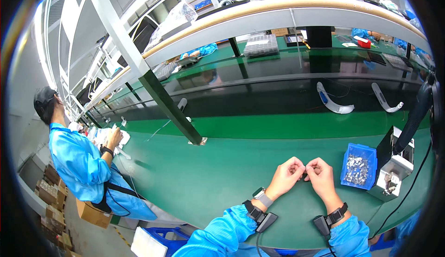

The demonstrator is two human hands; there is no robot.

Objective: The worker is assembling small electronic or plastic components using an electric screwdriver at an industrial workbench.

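Over the green table mat, my left hand and my right hand meet fingertip to fingertip. Both are closed in a pinch. Whatever lies between the fingers, if anything, is too small or hidden to make out. To the right of my right hand sits a blue plastic bin holding many small metal parts. Beside the bin stands a small metal bench device with a fixture on its front.
Two white curved pieces lie on the dark belt beyond the mat. A slanting post rises from the table's left part. A co-worker in blue stands at left. A black cable runs down the right side.
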